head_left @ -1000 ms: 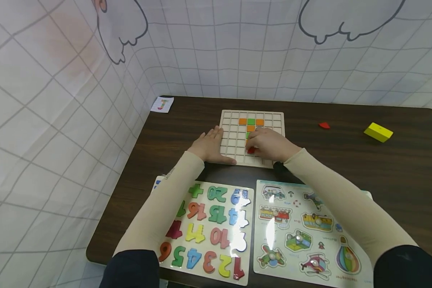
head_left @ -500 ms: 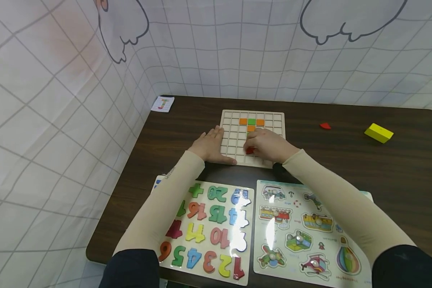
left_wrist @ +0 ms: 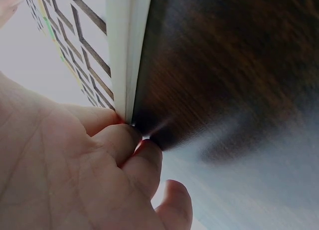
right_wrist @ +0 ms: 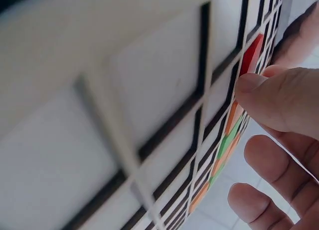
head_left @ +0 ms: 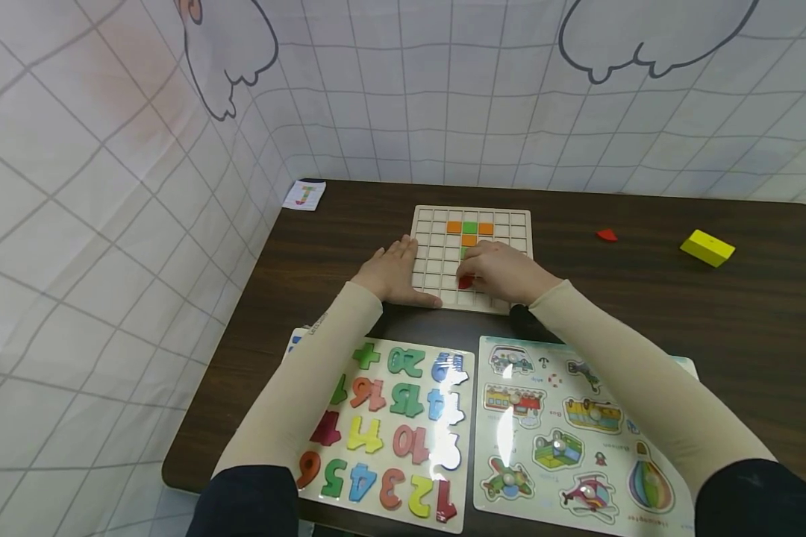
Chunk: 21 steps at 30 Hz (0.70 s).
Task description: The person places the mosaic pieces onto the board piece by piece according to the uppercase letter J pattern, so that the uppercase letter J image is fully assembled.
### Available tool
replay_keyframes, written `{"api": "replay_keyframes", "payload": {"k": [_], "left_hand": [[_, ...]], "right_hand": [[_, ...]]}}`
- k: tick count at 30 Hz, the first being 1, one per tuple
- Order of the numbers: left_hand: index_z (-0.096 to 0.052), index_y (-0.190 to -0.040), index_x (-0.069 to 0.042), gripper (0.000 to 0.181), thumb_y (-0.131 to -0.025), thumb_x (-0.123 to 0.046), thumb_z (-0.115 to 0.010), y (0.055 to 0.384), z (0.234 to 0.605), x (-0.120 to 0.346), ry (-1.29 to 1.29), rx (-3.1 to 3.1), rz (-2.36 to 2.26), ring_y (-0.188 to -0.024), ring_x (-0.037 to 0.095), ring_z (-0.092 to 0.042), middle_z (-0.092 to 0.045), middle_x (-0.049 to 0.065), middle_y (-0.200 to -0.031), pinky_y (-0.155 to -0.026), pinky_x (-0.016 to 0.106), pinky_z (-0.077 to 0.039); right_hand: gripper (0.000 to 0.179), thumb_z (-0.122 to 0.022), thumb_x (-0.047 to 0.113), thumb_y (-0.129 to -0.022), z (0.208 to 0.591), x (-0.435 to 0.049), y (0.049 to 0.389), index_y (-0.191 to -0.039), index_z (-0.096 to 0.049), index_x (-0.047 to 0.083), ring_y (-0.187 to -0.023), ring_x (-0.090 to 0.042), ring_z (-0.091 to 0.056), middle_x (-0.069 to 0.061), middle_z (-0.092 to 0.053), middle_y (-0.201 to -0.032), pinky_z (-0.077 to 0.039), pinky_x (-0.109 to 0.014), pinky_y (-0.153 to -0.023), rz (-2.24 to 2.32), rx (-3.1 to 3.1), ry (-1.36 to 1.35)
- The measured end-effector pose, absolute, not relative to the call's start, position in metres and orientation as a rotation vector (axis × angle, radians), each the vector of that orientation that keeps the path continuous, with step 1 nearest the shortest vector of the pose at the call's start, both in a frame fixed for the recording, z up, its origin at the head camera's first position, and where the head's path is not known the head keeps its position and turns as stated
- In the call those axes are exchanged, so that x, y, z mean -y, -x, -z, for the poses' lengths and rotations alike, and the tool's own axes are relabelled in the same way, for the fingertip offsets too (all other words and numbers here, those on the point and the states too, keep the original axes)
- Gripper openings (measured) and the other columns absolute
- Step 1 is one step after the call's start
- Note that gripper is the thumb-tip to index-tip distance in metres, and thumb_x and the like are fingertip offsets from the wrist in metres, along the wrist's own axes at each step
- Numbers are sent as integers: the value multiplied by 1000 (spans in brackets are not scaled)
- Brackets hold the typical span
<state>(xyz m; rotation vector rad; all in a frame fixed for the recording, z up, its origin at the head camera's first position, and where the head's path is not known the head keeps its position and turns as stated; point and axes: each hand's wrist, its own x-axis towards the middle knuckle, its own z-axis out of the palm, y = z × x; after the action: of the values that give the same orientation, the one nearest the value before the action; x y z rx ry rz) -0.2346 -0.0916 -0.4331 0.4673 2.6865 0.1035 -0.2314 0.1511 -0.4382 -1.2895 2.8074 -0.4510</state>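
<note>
A pale grid board (head_left: 428, 262) lies near the far side of the table. Orange tiles (head_left: 486, 228) and green tiles (head_left: 469, 227) fill a row and part of a column below it. My left hand (head_left: 395, 274) rests along the board's left side, fingers extended; in the left wrist view the fingertips (left_wrist: 144, 162) touch its edge. Over the lower middle of the board, my right hand (head_left: 507, 270) pinches a small red tile (head_left: 466, 283) between thumb and forefinger. The red tile (right_wrist: 251, 54) sits at the column's near end in the right wrist view. The hand partly covers the column.
A loose red piece (head_left: 607, 235) and a yellow block (head_left: 707, 247) lie to the right. A letter card (head_left: 304, 195) is at the far left corner. Under my forearms lie a number puzzle (head_left: 383, 447) and a vehicle puzzle (head_left: 544, 507). White cloth walls stand behind and left.
My right hand has shifted very slightly left with the red tile, covering more of the tile column. The left hand stays in place.
</note>
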Motion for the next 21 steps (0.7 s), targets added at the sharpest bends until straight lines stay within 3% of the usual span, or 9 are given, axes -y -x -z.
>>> {"api": "replay_keyframes", "payload": {"k": [6,21], "left_hand": [[-9,-168,-6,131,-79,-83,-65,235,433,91,-472,-2695,-113,-164,29,-15,-9,14,-177,-134,48,-16],[-9,-168,-7,131,-78,-82,-67,233,435,91,-475,-2714,-125,-164,29,-16,-10,14,-176,-134,48,-17]], "right_hand": [[23,-79,6,-91,436,-179,236,-113,-80,10,-115,-29,-67,-7,-76,-116,-54,-49,-106,462,-2863,1088],[38,-69,1,-95,438,-292,267,-133,-68,1,-133,-49,-52,-26,-59,-144,-42,-65,-113,294,-2946,560]]}}
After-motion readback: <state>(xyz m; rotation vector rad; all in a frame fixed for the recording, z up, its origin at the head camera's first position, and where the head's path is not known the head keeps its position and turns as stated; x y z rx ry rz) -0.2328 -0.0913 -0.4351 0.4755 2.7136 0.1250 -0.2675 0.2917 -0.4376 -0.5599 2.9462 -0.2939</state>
